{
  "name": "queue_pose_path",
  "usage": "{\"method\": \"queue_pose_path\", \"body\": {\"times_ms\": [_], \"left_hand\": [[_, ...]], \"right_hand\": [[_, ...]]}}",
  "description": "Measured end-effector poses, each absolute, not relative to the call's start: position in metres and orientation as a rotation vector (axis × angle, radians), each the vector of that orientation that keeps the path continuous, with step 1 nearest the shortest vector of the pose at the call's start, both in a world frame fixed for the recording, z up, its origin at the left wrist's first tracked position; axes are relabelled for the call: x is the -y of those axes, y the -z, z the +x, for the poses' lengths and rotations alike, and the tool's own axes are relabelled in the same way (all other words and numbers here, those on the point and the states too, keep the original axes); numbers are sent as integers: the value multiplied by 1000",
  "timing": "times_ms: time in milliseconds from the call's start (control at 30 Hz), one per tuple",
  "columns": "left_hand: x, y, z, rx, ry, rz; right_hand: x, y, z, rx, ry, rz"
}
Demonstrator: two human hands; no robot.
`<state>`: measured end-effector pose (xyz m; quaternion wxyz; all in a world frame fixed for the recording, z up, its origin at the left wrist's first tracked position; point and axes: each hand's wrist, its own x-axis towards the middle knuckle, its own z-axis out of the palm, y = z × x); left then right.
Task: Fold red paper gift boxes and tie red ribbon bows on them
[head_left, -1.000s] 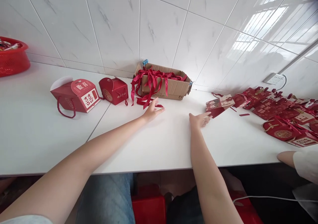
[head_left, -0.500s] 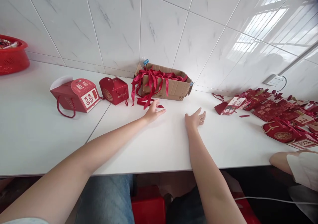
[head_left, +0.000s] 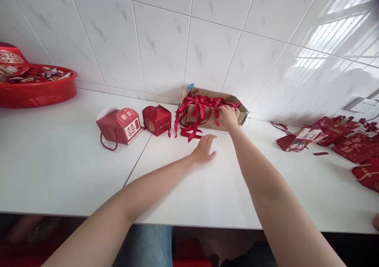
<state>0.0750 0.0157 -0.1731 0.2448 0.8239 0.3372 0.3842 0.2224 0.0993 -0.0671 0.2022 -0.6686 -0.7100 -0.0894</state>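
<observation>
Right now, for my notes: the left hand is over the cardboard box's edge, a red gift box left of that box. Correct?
Wrong hand: the head view shows the right hand over the edge of the cardboard box, with the red gift box left of it.

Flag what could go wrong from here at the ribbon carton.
The ribbons hang in a jumble from the carton, so pulling one might drag out others. The right grip is over the front edge; pressing down could tip or shift the carton. The left grip is close to red strips on the table and might sweep them aside.
</observation>
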Motion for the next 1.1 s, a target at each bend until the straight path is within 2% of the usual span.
{"method": "queue_pose_path", "body": {"times_ms": [200, 300, 433, 567, 700, 933, 1100], "left_hand": [[-6, 173, 73, -922, -1375, 2569], [8, 160, 63, -1118, -1509, 2607], [30, 118, 35, -1564, -1650, 2494], [42, 73, 9, -1876, -1098, 2358], [51, 53, 11, -1955, -578, 2467], [48, 34, 43, -1928, -26, 2307], [40, 16, 50, -1854, 366, 2417]], "right_hand": [[-47, 84, 219, 1966, 335, -1703], [-8, 91, 219, 1921, 402, -1673], [39, 97, 225, 1933, 418, -1620], [72, 101, 230, 2058, 332, -1499], [87, 108, 227, 1980, 260, -1419], [96, 135, 221, 1882, 366, -1309], [115, 145, 222, 1884, 399, -1265]]}}
